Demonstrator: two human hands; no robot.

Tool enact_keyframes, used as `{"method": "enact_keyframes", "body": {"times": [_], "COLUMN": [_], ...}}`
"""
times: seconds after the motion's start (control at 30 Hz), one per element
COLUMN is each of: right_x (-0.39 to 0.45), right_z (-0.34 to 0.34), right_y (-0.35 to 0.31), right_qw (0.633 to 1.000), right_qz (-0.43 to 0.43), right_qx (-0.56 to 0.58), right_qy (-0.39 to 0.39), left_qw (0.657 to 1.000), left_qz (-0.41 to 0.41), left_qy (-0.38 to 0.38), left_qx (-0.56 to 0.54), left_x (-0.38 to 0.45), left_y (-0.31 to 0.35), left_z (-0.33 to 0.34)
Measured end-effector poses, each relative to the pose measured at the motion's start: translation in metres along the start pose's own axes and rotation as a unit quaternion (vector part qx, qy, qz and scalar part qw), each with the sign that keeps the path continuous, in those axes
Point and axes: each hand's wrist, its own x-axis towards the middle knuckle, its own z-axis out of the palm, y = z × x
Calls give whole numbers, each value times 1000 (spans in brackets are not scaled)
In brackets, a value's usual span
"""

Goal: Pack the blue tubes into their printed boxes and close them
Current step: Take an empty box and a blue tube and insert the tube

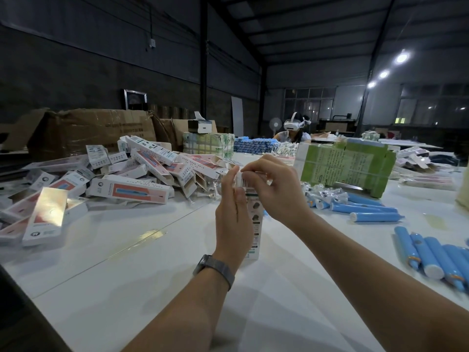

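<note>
Over on the left, a loose heap of printed boxes (132,174) sprawls across the white worktop (127,262), some lying flat, some propped on each other, a few with end flaps hanging open. Behind the heap sit big brown cartons (96,130).

Moving to the middle, the left hand (234,219), a watch (214,269) on its wrist, is wrapped round one box (253,224) that stands upright, its bottom end down at the worktop. Fingers curl along the box's left side and the thumb runs up near the top. Right beside it, the right hand (275,189) comes in from the other side, fingertips pinched on the top end of that same box, at the flap by the barcode. So both hands are together, clamped on the one box. Whether a tube is inside it, I cannot tell.

Further back, a second person (294,132) sits at the far end wearing a headset, with a row of blue tubes stacked in front.

On to the right: a green bundle (347,166) of flat packs, then loose blue tubes (365,209) lying on the worktop just before it, and another cluster of tubes (431,257) at the right edge, caps toward the camera.
</note>
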Motion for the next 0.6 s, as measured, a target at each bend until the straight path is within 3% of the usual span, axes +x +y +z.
{"method": "enact_keyframes", "body": {"times": [0.6], "right_x": [9], "right_z": [-9], "right_y": [-10], "right_qw": [998], "right_qz": [42], "right_qx": [3], "right_qy": [-49], "left_qw": [1000], "left_qz": [4], "left_qy": [0], "left_qx": [0], "left_x": [-1], "left_y": [2], "left_z": [-1]}}
